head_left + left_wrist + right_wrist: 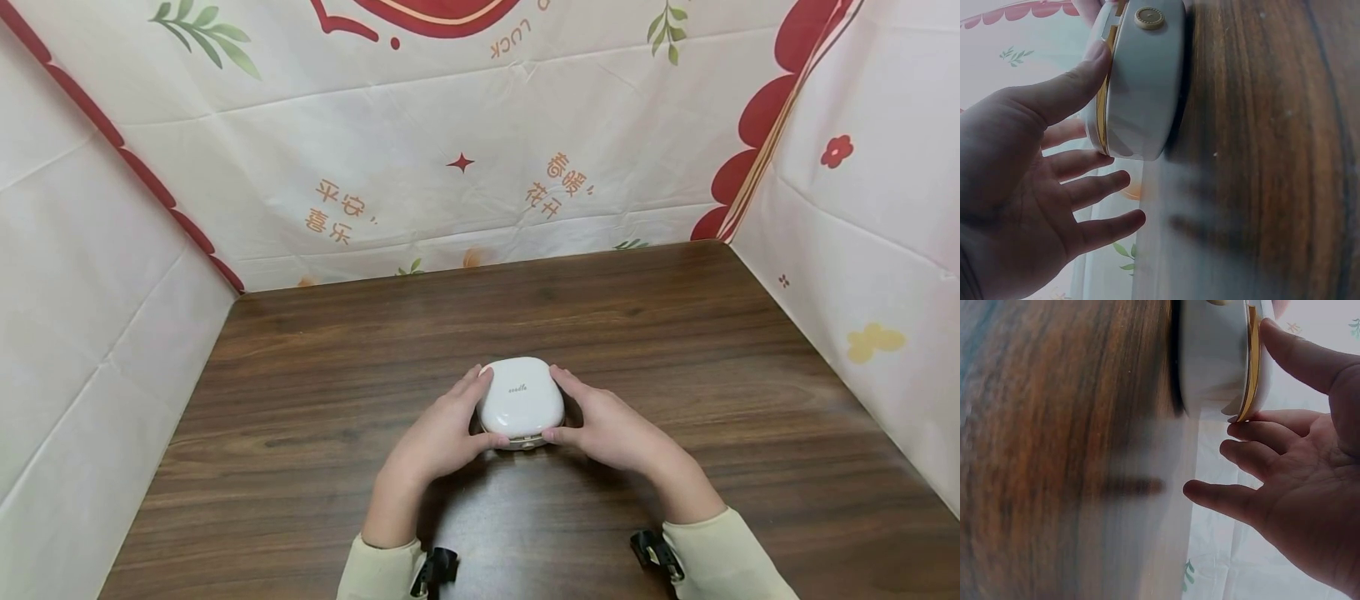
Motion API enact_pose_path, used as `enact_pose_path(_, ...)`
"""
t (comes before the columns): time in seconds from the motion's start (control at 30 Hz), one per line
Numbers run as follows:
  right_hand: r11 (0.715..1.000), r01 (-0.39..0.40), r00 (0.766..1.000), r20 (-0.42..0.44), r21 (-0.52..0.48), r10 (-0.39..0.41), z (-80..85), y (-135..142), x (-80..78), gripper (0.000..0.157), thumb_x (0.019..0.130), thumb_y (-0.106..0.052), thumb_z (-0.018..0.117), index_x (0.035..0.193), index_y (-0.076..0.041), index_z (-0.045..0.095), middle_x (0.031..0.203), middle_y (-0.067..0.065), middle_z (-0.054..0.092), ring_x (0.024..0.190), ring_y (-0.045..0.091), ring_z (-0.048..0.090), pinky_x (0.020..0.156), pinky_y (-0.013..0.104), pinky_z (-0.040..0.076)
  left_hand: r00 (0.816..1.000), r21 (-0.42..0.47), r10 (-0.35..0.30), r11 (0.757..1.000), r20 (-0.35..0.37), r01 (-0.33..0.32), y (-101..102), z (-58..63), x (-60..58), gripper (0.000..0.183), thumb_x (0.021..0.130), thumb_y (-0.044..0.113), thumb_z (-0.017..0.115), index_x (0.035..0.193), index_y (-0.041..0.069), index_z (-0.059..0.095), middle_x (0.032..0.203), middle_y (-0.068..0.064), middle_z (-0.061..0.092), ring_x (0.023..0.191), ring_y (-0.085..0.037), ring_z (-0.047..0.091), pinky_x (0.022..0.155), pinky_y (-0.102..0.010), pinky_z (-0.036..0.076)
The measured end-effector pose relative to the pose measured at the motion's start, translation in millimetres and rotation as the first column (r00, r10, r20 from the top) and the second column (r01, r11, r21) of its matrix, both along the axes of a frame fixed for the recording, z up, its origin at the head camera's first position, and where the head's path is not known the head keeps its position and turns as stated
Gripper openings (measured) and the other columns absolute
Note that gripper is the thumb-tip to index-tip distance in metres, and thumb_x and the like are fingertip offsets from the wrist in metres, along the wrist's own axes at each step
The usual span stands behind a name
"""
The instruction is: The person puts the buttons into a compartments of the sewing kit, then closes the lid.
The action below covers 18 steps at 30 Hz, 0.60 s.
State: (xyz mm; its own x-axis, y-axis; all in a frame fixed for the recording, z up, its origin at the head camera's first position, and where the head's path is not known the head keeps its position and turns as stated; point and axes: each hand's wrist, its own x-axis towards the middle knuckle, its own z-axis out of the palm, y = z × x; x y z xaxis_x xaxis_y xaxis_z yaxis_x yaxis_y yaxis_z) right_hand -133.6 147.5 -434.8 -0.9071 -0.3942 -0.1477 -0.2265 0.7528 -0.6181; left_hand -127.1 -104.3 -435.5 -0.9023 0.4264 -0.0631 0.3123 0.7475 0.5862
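Note:
A white rounded case (521,398) with a glossy lid and small lettering sits on the wooden table. A gold band runs between its lid and base, and a ridged gold button (1149,18) shows on the front of the base. My left hand (442,429) grips the case's left side, its thumb at the front seam and fingertips by the lid's edge. On the opposite side my right hand (611,425) holds it the same way, thumb (1300,356) against the gold-edged lid. The lower fingers of both hands are spread loosely beside the case.
Dark wood-grain table (337,358) lies under the case. A white printed cloth (450,108) hangs behind it, with more cloth along the left and right sides. Black straps with small devices (438,567) sit at both cuffs.

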Motion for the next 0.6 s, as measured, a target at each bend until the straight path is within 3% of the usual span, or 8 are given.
enact_pose_path(0.37, 1.0, 0.007, 0.999, 0.035, -0.017, -0.006, 3.1, -5.5, -0.6, 0.098, 0.085, -0.044, 0.074, 0.157, -0.007, 0.019, 0.16, 0.016, 0.029, 0.144, 0.031, 0.037, 0.113, 0.053, 0.035, 1.0, 0.001, 0.015, 1.0, 0.002, -0.015, 6.0, -0.7, -0.8, 0.096, 0.082, 0.047, 0.076, 0.157, 0.023, 0.021, 0.163, -0.017, 0.02, 0.142, -0.031, 0.04, 0.107, -0.049, 0.043)
enact_pose_path(0.6, 0.999, -0.02, 1.0, 0.022, -0.026, 0.021, 4.5, -9.3, -2.5, 0.096, 0.087, -0.036, 0.074, 0.156, 0.0, 0.017, 0.16, 0.022, 0.023, 0.145, 0.034, 0.033, 0.115, 0.053, 0.032, 1.0, 0.002, 0.022, 1.0, 0.002, -0.022, 10.0, -1.7, -3.0, 0.096, 0.081, 0.051, 0.076, 0.156, 0.024, 0.023, 0.161, -0.02, 0.023, 0.141, -0.031, 0.041, 0.105, -0.049, 0.045)
